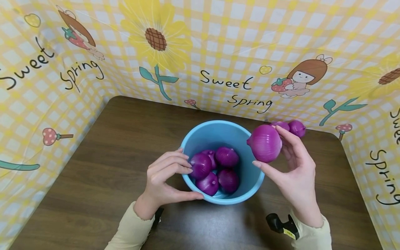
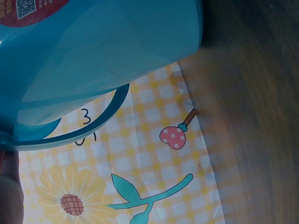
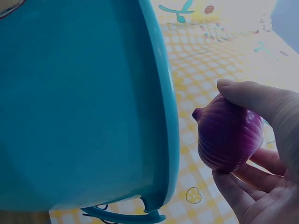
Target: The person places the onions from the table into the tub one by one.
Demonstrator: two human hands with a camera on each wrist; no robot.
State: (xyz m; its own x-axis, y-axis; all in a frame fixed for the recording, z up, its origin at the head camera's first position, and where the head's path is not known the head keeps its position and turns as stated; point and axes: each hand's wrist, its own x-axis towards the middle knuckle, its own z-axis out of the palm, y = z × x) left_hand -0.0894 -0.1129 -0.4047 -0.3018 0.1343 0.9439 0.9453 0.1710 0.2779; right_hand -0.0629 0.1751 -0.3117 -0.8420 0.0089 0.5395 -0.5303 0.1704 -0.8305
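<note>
A light blue bucket stands on the table with several purple onions inside. My left hand holds its left side, fingers over the rim and thumb along the front edge. Between the thumb and fingers of my right hand is another purple onion, held above the bucket's right rim. The right wrist view shows this onion beside the bucket wall, its pointed tip facing the bucket. In the left wrist view, only a sliver of the left hand shows at the lower left edge.
Farther back, two more onions lie by the cloth, one partly hidden behind the right hand. A yellow checked cloth hangs round the brown table. The bucket's handle hangs at its side.
</note>
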